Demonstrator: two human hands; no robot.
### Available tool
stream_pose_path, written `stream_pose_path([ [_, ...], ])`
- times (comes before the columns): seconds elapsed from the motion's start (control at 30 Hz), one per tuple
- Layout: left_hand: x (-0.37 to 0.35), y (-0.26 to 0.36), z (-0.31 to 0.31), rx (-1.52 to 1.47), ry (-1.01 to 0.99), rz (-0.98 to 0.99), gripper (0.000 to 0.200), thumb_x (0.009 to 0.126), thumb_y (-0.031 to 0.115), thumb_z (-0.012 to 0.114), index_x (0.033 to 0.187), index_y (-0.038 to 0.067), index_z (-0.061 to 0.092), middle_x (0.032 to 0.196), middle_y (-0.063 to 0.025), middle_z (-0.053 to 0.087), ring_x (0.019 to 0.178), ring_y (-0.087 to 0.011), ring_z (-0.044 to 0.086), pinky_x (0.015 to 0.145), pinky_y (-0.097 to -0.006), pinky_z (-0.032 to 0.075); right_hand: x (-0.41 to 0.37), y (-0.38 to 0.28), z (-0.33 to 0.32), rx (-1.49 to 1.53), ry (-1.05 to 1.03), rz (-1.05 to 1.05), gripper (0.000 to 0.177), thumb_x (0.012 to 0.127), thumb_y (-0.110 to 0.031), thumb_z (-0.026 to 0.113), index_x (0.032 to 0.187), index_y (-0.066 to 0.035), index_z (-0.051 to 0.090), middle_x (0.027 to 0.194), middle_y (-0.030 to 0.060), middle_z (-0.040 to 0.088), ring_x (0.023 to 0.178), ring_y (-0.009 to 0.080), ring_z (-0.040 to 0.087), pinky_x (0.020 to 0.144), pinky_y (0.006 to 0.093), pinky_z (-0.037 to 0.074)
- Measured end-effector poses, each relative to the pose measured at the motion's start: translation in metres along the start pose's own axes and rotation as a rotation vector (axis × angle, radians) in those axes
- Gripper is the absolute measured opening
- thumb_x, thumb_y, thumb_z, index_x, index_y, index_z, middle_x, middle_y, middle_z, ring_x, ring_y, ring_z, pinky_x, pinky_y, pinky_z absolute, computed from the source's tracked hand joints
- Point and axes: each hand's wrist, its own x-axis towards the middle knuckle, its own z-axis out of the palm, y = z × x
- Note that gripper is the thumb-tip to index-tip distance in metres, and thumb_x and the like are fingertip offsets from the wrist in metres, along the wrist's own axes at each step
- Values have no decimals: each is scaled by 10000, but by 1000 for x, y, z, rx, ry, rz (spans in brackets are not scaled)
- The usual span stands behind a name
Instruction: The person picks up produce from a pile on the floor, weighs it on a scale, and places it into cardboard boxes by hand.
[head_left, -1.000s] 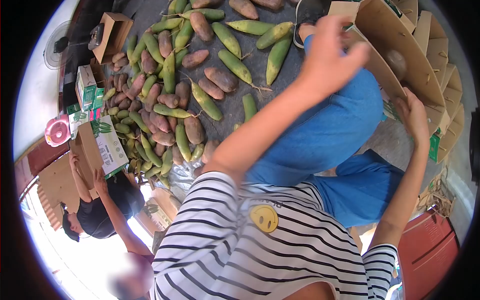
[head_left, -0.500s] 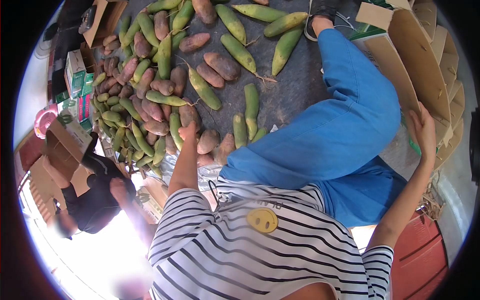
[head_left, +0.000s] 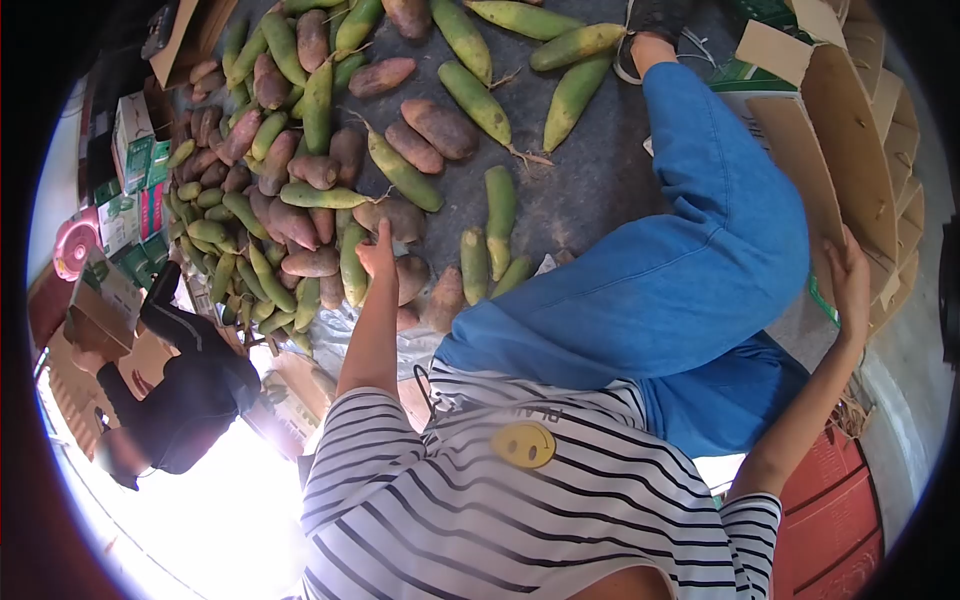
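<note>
My left hand [head_left: 378,255] is at the near edge of a large pile of root vegetables. Its index finger is stretched out against a reddish-purple root [head_left: 396,218], thumb apart, with no grip around it; the other fingers are partly hidden. Just left of this hand lies a long green radish [head_left: 353,262], and another reddish root [head_left: 411,279] is partly behind the wrist. On the far right, my right hand [head_left: 850,285] holds the edge of an open cardboard box [head_left: 850,150], thumb and fingers on either side of its wall.
Several long green radishes [head_left: 475,105] lie spread on the dark ground sheet [head_left: 570,190]. My bent leg in blue trousers [head_left: 640,280] crosses between the pile and the box. At left, another person in dark clothes [head_left: 205,400] holds a carton [head_left: 105,305]. Printed boxes [head_left: 130,140] stand behind.
The reddish root at my left hand has turned from upright to lying crosswise. My left index finger now points up against it. My right hand stays at the box; the view has shifted slightly.
</note>
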Motion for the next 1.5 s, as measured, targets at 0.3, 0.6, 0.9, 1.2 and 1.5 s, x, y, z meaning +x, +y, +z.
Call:
stream_pose_path([
  [0.3, -6, 71, 21, -348, -244, -725, 897, 558, 555, 791, 1194, 3, 482, 1105, -129, 559, 922, -316, 555, 688, -475, 459, -1, 1, 1, -14, -3, -7, 318, 883, -114, 548, 1175, 9, 525, 1083, 181, 608, 1007, 273, 580, 895, 321, 414],
  [0.6, -57, 72, 4, -560, -780, -629, 748, 664, 535, 723, 1220, 98, 480, 1104, -83, 584, 913, -245, 593, 662, -392, 457, -6, -7, 0, -30, 46, -48, 345, 839, -110, 589, 1163, -6, 537, 1098, 200, 592, 1017, 356, 561, 860, 371, 437],
  [0.9, -195, 250, -43, -878, -1051, 121, 664, 797, 379, 664, 1318, 74, 389, 1284, -75, 485, 1185, -247, 464, 1000, -401, 370, -7, 2, 4, -101, 101, -142, 325, 805, -135, 610, 1101, -13, 557, 1057, 205, 589, 996, 376, 548, 842, 409, 441],
  [1.2, -409, 490, -89, -927, -807, 1621, 809, 632, 283, 795, 1255, -15, 373, 1142, -139, 522, 1040, -239, 540, 908, -354, 430, -10, 0, 7, -58, 126, -106, 235, 799, -111, 599, 1022, -43, 574, 946, 183, 615, 909, 371, 572, 761, 440, 456],
  [1.5, -445, 532, -31, -238, -517, 2378, 584, 740, 203, 723, 1226, 15, 458, 1130, -157, 540, 1045, -279, 535, 910, -357, 426, -7, 7, 9, -102, 188, -191, 160, 792, -90, 553, 935, -33, 596, 891, 198, 627, 876, 378, 593, 738, 462, 472],
])
